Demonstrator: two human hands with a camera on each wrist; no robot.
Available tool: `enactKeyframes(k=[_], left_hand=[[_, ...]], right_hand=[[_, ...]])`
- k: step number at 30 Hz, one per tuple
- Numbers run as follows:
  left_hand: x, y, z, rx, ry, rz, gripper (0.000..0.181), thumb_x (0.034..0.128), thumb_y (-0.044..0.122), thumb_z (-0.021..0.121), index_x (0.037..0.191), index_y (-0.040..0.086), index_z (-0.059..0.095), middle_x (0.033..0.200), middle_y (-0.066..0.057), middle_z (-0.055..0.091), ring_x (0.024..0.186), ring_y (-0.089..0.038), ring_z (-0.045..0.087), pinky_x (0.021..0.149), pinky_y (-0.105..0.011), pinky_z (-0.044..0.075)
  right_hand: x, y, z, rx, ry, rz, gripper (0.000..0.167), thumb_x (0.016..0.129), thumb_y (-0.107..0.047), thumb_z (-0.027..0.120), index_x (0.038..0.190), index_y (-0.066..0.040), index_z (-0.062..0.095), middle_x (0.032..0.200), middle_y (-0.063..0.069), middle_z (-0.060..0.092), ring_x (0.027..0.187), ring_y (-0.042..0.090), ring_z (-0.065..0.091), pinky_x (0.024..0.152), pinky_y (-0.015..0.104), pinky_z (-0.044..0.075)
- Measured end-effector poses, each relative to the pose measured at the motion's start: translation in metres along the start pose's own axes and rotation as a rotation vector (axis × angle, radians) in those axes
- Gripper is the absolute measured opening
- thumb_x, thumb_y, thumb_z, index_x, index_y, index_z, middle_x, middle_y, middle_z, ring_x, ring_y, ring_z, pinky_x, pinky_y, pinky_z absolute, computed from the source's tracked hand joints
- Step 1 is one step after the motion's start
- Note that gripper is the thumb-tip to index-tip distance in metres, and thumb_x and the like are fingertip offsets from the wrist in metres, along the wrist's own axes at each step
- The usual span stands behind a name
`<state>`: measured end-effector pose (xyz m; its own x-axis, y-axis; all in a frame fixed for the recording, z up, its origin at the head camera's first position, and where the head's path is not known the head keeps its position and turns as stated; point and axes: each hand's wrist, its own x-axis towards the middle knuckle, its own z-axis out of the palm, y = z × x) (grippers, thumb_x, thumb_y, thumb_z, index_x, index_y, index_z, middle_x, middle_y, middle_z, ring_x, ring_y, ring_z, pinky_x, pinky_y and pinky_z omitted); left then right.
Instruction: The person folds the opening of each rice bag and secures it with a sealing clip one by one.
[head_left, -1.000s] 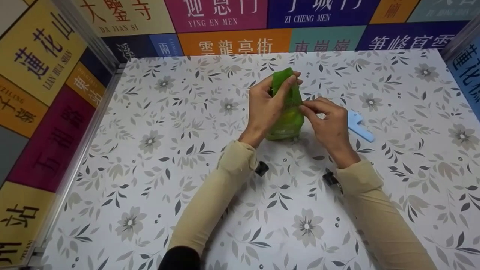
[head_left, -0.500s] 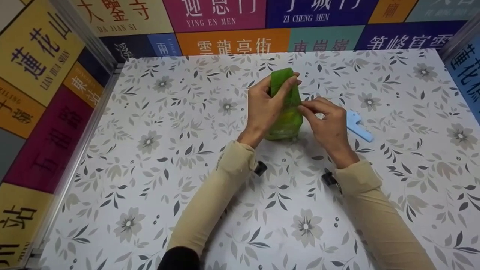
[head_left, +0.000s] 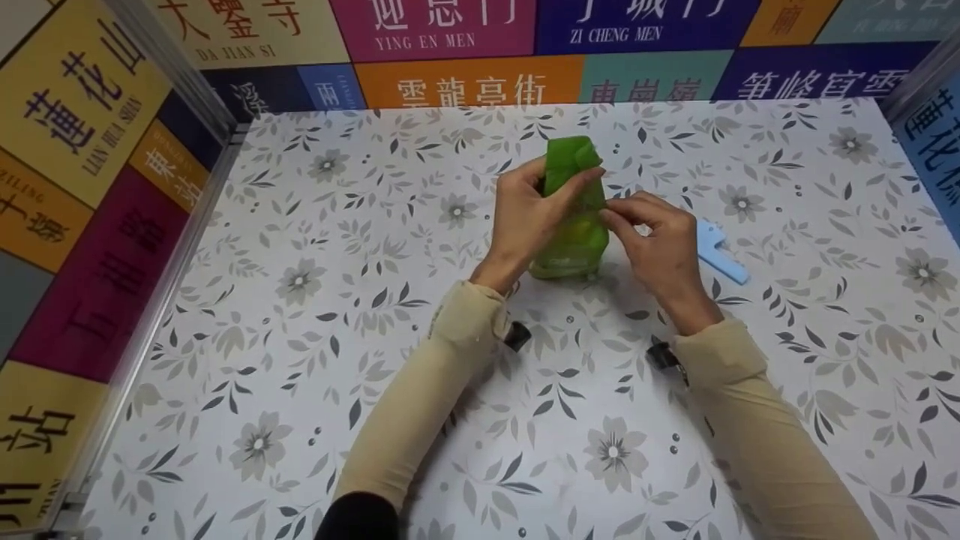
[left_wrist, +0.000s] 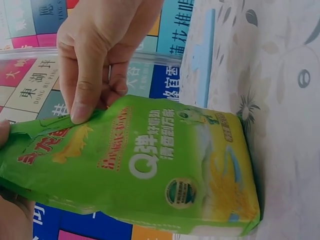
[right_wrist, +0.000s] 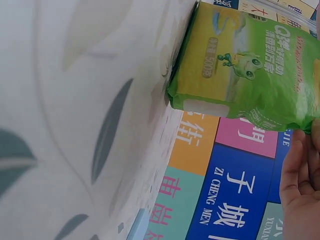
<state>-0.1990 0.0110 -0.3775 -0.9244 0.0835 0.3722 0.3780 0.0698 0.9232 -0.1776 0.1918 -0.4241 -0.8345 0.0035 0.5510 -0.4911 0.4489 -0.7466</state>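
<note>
A green and yellow rice bag [head_left: 574, 217], printed with white lettering, stands upright on the table. My left hand [head_left: 525, 210] grips its upper part, the thumb lying across the front near the top. At the bag's right edge, thumb and forefinger of my right hand [head_left: 656, 240] pinch the film. In the left wrist view, that right hand [left_wrist: 102, 55] is above the bag [left_wrist: 165, 165], its thumb on the green side. The right wrist view has the bag's lower half [right_wrist: 240, 70], with fingers of my right hand [right_wrist: 302, 180] touching its edge.
A flat light-blue plastic piece [head_left: 720, 255] with a notched end lies on the table just right of my right hand. The table [head_left: 375, 337] has a floral cover. Coloured panels with lettering [head_left: 465, 82] stand along its back and sides.
My left thumb has slid lower on the bag's front, and a curled flap at the top now shows. My right hand keeps its pinch in nearly the same spot.
</note>
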Motion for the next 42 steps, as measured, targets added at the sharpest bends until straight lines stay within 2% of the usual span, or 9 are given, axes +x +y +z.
enactKeyframes(k=[7,15,18,22,24,28,33,39,42], left_hand=[[0.001,-0.001,0.002,-0.033,-0.002,-0.029,0.024,0.0938,0.020,0.080,0.110,0.002,0.079,0.102,-0.013,0.080,0.086,-0.013,0.074,0.077,-0.027,0.062],[0.002,-0.001,0.005,-0.077,0.030,-0.022,0.021,0.0929,0.018,0.081,0.106,0.002,0.079,0.098,-0.015,0.080,0.082,-0.013,0.073,0.075,-0.028,0.061],[0.001,0.000,0.005,-0.083,0.033,-0.026,0.021,0.0928,0.018,0.081,0.106,0.002,0.079,0.098,-0.015,0.080,0.081,-0.013,0.074,0.074,-0.028,0.061],[0.001,0.000,0.004,-0.059,0.024,-0.032,0.022,0.0929,0.018,0.081,0.107,0.002,0.079,0.098,-0.014,0.080,0.082,-0.013,0.074,0.074,-0.029,0.062],[0.001,0.000,0.004,-0.049,0.018,-0.035,0.023,0.0931,0.018,0.080,0.109,0.002,0.079,0.099,-0.014,0.080,0.082,-0.013,0.074,0.074,-0.029,0.062],[0.000,0.000,0.005,-0.055,0.016,-0.037,0.023,0.0930,0.019,0.081,0.109,0.002,0.079,0.099,-0.014,0.080,0.082,-0.013,0.075,0.074,-0.029,0.062],[0.000,0.000,0.006,-0.085,0.029,-0.019,0.022,0.0929,0.018,0.081,0.107,0.001,0.079,0.098,-0.015,0.080,0.081,-0.014,0.075,0.073,-0.030,0.062],[-0.001,-0.001,0.006,-0.087,0.038,-0.016,0.022,0.0934,0.019,0.080,0.107,0.001,0.079,0.098,-0.015,0.080,0.081,-0.014,0.075,0.074,-0.030,0.062],[-0.001,-0.001,0.006,-0.086,0.040,-0.027,0.022,0.0932,0.020,0.080,0.106,0.002,0.080,0.098,-0.014,0.080,0.081,-0.013,0.074,0.074,-0.030,0.062]], right_hand=[[0.001,-0.001,-0.005,0.022,-0.038,0.037,0.014,0.093,-0.014,0.079,0.103,-0.007,0.083,0.090,0.013,0.078,0.080,-0.004,0.069,0.075,0.012,0.054],[0.003,-0.004,-0.013,0.074,-0.089,0.216,0.016,0.094,-0.021,0.079,0.105,-0.010,0.083,0.094,-0.001,0.080,0.080,0.004,0.074,0.074,0.015,0.058],[0.003,-0.003,-0.013,0.094,-0.082,0.177,0.015,0.093,-0.018,0.080,0.104,-0.008,0.083,0.093,0.002,0.080,0.080,0.004,0.074,0.074,0.016,0.059],[0.001,0.001,-0.010,0.092,-0.049,0.066,0.013,0.091,-0.012,0.080,0.102,-0.007,0.084,0.093,0.014,0.079,0.079,0.000,0.074,0.078,0.016,0.059],[0.000,0.002,-0.009,0.096,-0.035,0.050,0.012,0.091,-0.011,0.080,0.101,-0.008,0.084,0.093,0.016,0.079,0.079,0.000,0.074,0.078,0.016,0.059],[-0.002,0.002,-0.008,0.114,-0.029,0.090,0.011,0.092,-0.014,0.080,0.102,-0.011,0.084,0.094,0.009,0.080,0.081,0.003,0.075,0.077,0.018,0.060],[-0.002,0.000,-0.012,0.107,-0.071,0.157,0.013,0.093,-0.019,0.080,0.104,-0.014,0.083,0.097,-0.004,0.079,0.089,0.005,0.074,0.083,0.019,0.058],[-0.001,0.002,-0.015,0.058,-0.112,0.137,0.014,0.093,-0.018,0.080,0.106,-0.012,0.082,0.101,0.006,0.079,0.093,0.002,0.071,0.084,0.016,0.056],[0.000,0.002,-0.019,0.047,-0.120,0.134,0.014,0.094,-0.021,0.079,0.106,-0.014,0.082,0.101,0.002,0.079,0.091,0.003,0.071,0.084,0.016,0.055]])
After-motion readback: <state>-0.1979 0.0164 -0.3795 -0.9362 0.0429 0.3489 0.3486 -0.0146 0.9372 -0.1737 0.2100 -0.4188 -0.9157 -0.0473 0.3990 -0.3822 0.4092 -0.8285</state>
